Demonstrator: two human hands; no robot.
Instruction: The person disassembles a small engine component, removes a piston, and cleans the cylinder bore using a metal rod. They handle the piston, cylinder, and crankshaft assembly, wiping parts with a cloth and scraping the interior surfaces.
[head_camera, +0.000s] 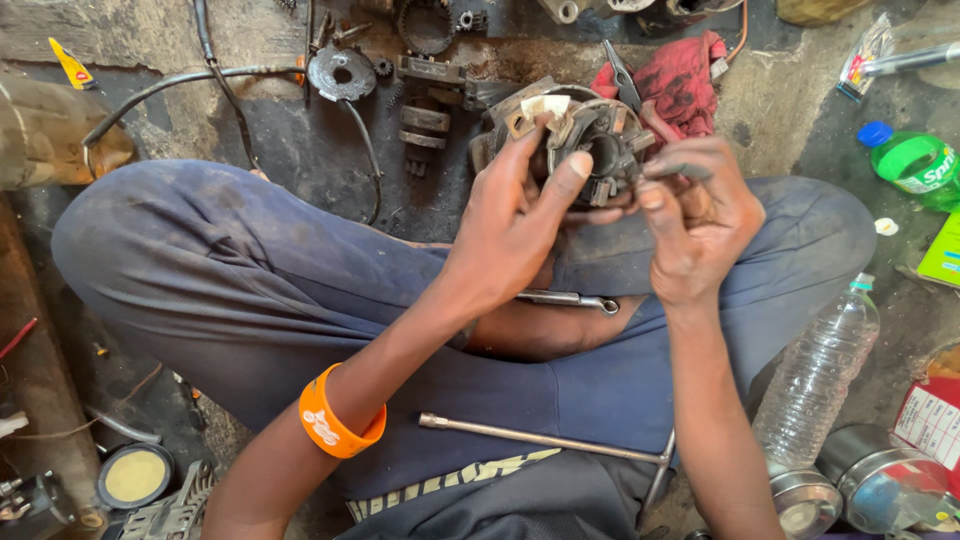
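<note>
Metal part: round motor piece held between both hands
Left hand: fingers clamped on its rim
Right hand: pinching its edge
Wrench: on lap, below hands

pretty cramped here; floor ahead of the knees is packed with greasy metal parts and a black cable; red rag sits right behind the round part; clear bottle and green bottle block the right side; long t-handle wrench lies across the lap, so only the bare blue trouser leg on the left is free

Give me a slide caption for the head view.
Both hands, left hand and right hand, hold a round metal motor part.
</note>
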